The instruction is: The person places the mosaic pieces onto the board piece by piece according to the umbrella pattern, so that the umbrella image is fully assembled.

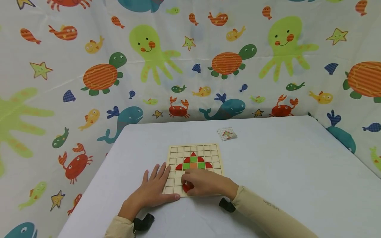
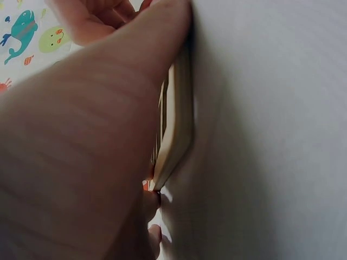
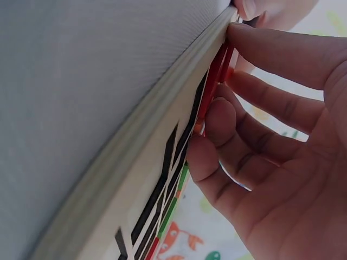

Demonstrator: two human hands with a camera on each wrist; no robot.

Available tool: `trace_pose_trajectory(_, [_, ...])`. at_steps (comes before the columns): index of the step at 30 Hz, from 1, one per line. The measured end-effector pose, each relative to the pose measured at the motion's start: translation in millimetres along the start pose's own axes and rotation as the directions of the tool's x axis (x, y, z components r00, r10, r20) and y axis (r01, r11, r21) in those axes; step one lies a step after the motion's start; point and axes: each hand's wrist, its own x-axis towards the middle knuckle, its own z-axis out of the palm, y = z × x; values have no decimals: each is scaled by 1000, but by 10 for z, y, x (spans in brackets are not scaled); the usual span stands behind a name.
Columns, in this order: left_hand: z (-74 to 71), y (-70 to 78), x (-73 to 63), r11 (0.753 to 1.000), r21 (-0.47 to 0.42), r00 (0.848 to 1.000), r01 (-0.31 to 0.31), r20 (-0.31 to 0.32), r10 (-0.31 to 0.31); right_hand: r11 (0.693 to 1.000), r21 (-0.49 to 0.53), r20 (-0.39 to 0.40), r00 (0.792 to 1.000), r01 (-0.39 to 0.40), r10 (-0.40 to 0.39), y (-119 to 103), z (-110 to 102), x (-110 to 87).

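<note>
A square wooden grid board (image 1: 175,152) lies on the white table. Red, green and orange tiles (image 1: 193,159) form a stepped, pointed shape in its grid. My left hand (image 1: 152,191) rests spread along the board's left edge, its thumb at the near edge. Over the near part of the board, my right hand (image 1: 205,182) pinches a red rounded tile (image 1: 186,188) between thumb and fingers. In the right wrist view the red tile (image 3: 214,78) stands against the board's surface; the fingers partly cover it. My right hand hides part of the grid beneath it.
A small pattern card (image 1: 227,134) with a similar coloured shape lies beyond the board's far right corner. The white table (image 1: 282,158) extends to both sides. Behind it hangs a cloth (image 1: 166,19) printed with sea animals.
</note>
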Motion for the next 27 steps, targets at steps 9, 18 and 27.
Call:
trace_pose_trajectory(9, [-24,23,0,1000,-15,1000,10,12,-10,998,61,17,1000,-14,13,61,12,16])
trace_pose_trajectory(18, [-39,28,-1,1000,-24,1000,10,14,-9,997,79,11,1000,0,-1,72,16,24])
trace_pose_trajectory(27, [-28,10,5,1000,-17,1000,4,7,-4,998,57,9,1000,-11,10,63,3,7])
